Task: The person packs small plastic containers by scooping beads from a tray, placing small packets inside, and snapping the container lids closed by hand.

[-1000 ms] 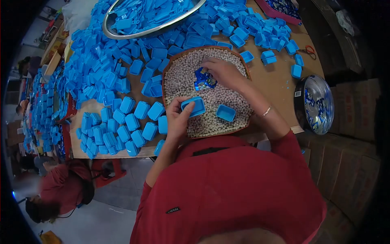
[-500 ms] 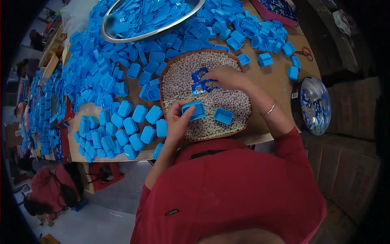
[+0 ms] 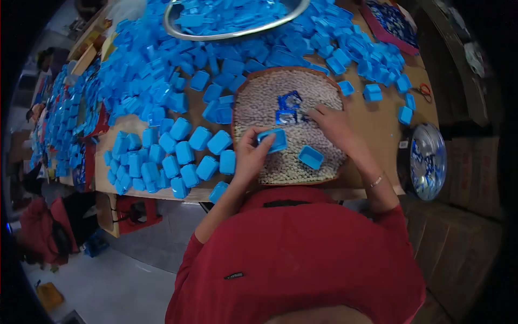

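Note:
My left hand (image 3: 252, 155) grips a small blue plastic box (image 3: 278, 140), thumb on its near side, over a tray (image 3: 233, 127) full of small pale pellets (image 3: 264, 89). Farther in, my right hand (image 3: 335, 127) is closed with its fingertips together low over the pellets. A dark bit shows at those fingertips, too small to make out. Just left of them lie two shiny blue packets, an upper packet (image 3: 291, 99) and a lower packet (image 3: 286, 117). One open blue box (image 3: 311, 157) rests on the pellets near the front of the tray.
Closed blue boxes (image 3: 184, 153) cover the table left of the tray. Loose blue box parts (image 3: 145, 70) heap up behind, around a metal basin (image 3: 237, 36). At right stand a round container (image 3: 427, 162) of packets, orange-handled scissors (image 3: 426, 93) and a pink tray (image 3: 377, 29).
My right hand has drawn back slightly from the two packets, toward the right. My left hand still holds the blue box. The whole view has shifted a little.

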Action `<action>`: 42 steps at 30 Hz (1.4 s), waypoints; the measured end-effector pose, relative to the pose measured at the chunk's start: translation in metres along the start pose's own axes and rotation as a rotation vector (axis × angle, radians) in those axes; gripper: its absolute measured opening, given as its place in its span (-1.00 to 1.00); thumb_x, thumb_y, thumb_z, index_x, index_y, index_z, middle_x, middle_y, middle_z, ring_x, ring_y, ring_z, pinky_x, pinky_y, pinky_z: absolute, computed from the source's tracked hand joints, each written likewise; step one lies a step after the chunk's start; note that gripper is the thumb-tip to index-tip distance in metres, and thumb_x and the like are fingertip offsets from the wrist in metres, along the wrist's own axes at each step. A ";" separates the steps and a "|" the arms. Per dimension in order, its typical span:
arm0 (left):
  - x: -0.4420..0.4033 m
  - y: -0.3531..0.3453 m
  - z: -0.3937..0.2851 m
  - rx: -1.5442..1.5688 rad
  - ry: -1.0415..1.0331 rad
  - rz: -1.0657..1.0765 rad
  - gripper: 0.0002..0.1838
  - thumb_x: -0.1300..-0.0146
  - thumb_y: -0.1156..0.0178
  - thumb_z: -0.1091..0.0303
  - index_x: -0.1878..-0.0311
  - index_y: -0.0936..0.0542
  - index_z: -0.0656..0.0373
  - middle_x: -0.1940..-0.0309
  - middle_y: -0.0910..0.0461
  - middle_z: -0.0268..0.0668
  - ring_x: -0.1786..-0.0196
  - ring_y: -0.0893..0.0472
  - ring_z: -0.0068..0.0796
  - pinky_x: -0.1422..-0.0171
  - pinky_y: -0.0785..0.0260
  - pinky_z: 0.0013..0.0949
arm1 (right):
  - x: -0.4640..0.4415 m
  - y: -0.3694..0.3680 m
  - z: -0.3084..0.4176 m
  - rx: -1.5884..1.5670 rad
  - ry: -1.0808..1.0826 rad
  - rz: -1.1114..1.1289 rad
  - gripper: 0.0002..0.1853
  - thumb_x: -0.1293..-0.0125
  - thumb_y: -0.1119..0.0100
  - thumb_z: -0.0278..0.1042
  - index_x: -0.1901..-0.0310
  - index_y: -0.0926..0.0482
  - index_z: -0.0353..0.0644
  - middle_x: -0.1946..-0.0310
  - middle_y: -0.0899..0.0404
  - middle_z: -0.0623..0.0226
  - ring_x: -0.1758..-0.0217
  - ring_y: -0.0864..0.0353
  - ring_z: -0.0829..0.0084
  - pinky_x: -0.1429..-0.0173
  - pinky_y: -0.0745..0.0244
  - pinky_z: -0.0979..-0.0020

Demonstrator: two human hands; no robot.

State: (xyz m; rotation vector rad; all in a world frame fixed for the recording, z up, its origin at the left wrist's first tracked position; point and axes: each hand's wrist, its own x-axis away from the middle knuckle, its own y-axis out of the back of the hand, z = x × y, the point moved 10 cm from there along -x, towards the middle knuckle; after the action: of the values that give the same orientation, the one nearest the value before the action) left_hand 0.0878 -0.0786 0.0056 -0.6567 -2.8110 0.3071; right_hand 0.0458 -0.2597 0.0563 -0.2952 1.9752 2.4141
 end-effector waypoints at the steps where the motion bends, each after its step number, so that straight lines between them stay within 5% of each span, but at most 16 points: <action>1: -0.001 0.008 0.014 -0.049 0.070 -0.009 -0.80 -0.25 -0.28 0.35 0.12 -0.52 0.16 0.36 -0.54 -0.43 0.31 -0.48 -0.75 0.27 -0.35 -0.62 | 0.003 0.013 0.005 -0.120 -0.016 -0.067 -0.74 -0.11 -0.07 -0.63 0.13 -0.54 -0.20 0.30 -0.48 0.17 0.24 -0.57 0.11 0.23 -0.48 0.19; 2: 0.003 0.014 0.020 -0.143 0.190 -0.032 -0.77 -0.23 -0.30 0.32 0.12 -0.52 0.16 0.38 -0.52 -0.41 0.29 -0.46 -0.73 0.24 -0.33 -0.57 | 0.003 0.031 0.017 -0.255 0.008 -0.137 -0.70 -0.14 -0.09 -0.68 0.08 -0.55 -0.20 0.31 -0.47 0.17 0.26 -0.55 0.15 0.26 -0.45 0.25; 3: -0.001 0.014 0.003 -0.284 -0.133 -0.035 -0.75 -0.22 -0.30 0.27 0.13 -0.52 0.17 0.39 -0.51 -0.40 0.29 -0.43 -0.71 0.26 -0.31 -0.48 | 0.002 0.045 0.027 -0.445 -0.004 -0.180 -0.73 -0.17 -0.08 -0.69 0.10 -0.57 -0.22 0.32 -0.47 0.17 0.26 -0.55 0.19 0.28 -0.43 0.30; 8: -0.006 -0.002 0.010 -0.189 -0.153 0.132 -0.73 -0.26 -0.27 0.20 0.13 -0.53 0.18 0.32 -0.49 -0.39 0.28 -0.44 -0.63 0.20 -0.32 -0.42 | -0.005 0.030 0.067 -0.884 0.043 -0.080 -0.89 -0.24 -0.10 -0.66 0.20 -0.53 -0.36 0.31 -0.46 0.25 0.25 -0.53 0.40 0.27 -0.38 0.48; 12: -0.014 -0.002 0.029 -0.219 -0.130 0.143 -0.71 -0.31 -0.23 0.15 0.09 -0.51 0.17 0.31 -0.45 -0.37 0.31 -0.43 -0.61 0.25 -0.29 -0.41 | -0.006 0.002 0.039 -0.740 -0.075 0.013 -0.93 -0.19 -0.13 -0.66 0.29 -0.52 -0.33 0.40 -0.39 0.25 0.49 -0.42 0.49 0.46 -0.27 0.42; 18: 0.004 -0.014 -0.005 0.015 0.005 0.255 -0.67 -0.34 -0.19 0.16 -0.02 -0.47 0.17 0.33 -0.43 -0.35 0.31 -0.41 -0.67 0.31 -0.25 -0.42 | -0.009 0.003 0.042 -0.760 -0.128 0.037 -0.88 -0.17 -0.13 -0.66 0.42 -0.39 -0.31 0.53 -0.38 0.39 0.48 -0.37 0.64 0.41 -0.28 0.55; 22: -0.001 -0.019 -0.021 -0.224 -0.461 0.215 -0.65 -0.34 -0.19 0.19 -0.06 -0.45 0.18 0.40 -0.40 -0.43 0.52 -0.35 -0.70 0.50 -0.16 -0.44 | -0.017 -0.022 0.046 -0.913 -0.077 0.039 -0.89 -0.17 -0.13 -0.65 0.43 -0.40 -0.31 0.57 -0.38 0.40 0.54 -0.36 0.65 0.47 -0.27 0.52; 24: -0.007 -0.015 0.005 -0.036 -0.157 0.256 -0.68 -0.35 -0.19 0.23 -0.06 -0.45 0.18 0.36 -0.43 -0.40 0.44 -0.39 -0.68 0.40 -0.24 -0.44 | -0.018 -0.022 0.044 -0.986 -0.147 0.020 -0.90 -0.17 -0.13 -0.65 0.42 -0.42 -0.31 0.56 -0.39 0.37 0.53 -0.39 0.62 0.46 -0.28 0.51; 26: 0.000 -0.016 0.009 0.083 0.050 0.304 -0.69 -0.35 -0.19 0.24 -0.06 -0.45 0.17 0.31 -0.45 -0.39 0.32 -0.42 -0.67 0.27 -0.30 -0.43 | -0.013 0.002 0.054 -0.805 -0.187 -0.098 -0.93 -0.17 -0.14 -0.65 0.35 -0.47 -0.31 0.47 -0.40 0.29 0.48 -0.43 0.51 0.45 -0.29 0.43; 29: -0.010 -0.007 0.011 -0.060 -0.295 0.163 -0.68 -0.32 -0.23 0.27 -0.07 -0.47 0.18 0.23 -0.52 -0.40 0.24 -0.50 -0.63 0.17 -0.39 -0.48 | -0.004 0.020 0.072 -0.616 -0.025 -0.301 -0.88 -0.17 -0.18 -0.64 0.25 -0.51 -0.28 0.39 -0.40 0.20 0.41 -0.46 0.31 0.40 -0.34 0.31; 32: -0.002 -0.008 0.006 -0.018 -0.086 0.219 -0.70 -0.34 -0.18 0.31 -0.09 -0.50 0.17 0.09 -0.55 -0.36 0.08 -0.50 -0.63 0.02 -0.39 -0.49 | 0.003 0.053 0.097 -0.380 0.047 -0.425 -0.84 -0.17 -0.20 -0.60 0.19 -0.54 -0.26 0.27 -0.48 0.14 0.29 -0.54 0.13 0.29 -0.46 0.25; 34: 0.003 -0.006 -0.001 -0.015 -0.039 0.153 -0.71 -0.34 -0.17 0.30 -0.09 -0.51 0.14 0.16 -0.56 -0.42 0.15 -0.53 -0.66 0.15 -0.41 -0.53 | 0.010 0.045 0.094 -0.359 0.002 -0.392 -0.77 -0.14 -0.23 -0.55 0.13 -0.58 -0.24 0.24 -0.51 0.17 0.22 -0.56 0.13 0.20 -0.49 0.21; 35: 0.005 0.000 0.013 -0.057 0.198 0.142 -0.72 -0.36 -0.13 0.30 -0.09 -0.51 0.12 0.14 -0.55 -0.43 0.13 -0.52 -0.67 0.16 -0.42 -0.54 | 0.011 0.039 0.095 -0.307 0.049 -0.381 -0.73 -0.12 -0.25 -0.47 0.10 -0.58 -0.26 0.19 -0.51 0.18 0.13 -0.54 0.14 0.11 -0.48 0.20; 37: 0.008 0.001 0.010 0.205 0.240 0.069 -0.74 -0.39 -0.08 0.31 -0.09 -0.50 0.14 0.11 -0.54 -0.41 0.12 -0.52 -0.67 0.17 -0.44 -0.55 | 0.014 0.045 0.105 -0.209 0.166 -0.365 -0.61 -0.09 -0.29 -0.30 0.04 -0.57 -0.29 0.07 -0.49 0.20 -0.05 -0.47 0.16 -0.07 -0.42 0.15; 42: 0.003 0.000 0.005 0.130 0.118 0.124 -0.76 -0.41 -0.04 0.33 -0.07 -0.49 0.18 0.11 -0.55 -0.35 0.10 -0.55 -0.58 0.10 -0.51 -0.38 | 0.030 0.027 0.117 -0.120 0.285 -0.280 -0.53 -0.13 -0.24 -0.18 -0.06 -0.54 -0.23 -0.10 -0.44 0.27 -0.28 -0.34 0.20 -0.30 -0.20 -0.05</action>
State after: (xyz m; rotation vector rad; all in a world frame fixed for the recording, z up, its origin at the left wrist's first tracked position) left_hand 0.0837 -0.0775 0.0015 -0.7934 -2.6183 0.4531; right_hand -0.0035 -0.1551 0.0994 -0.8991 1.7367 2.4170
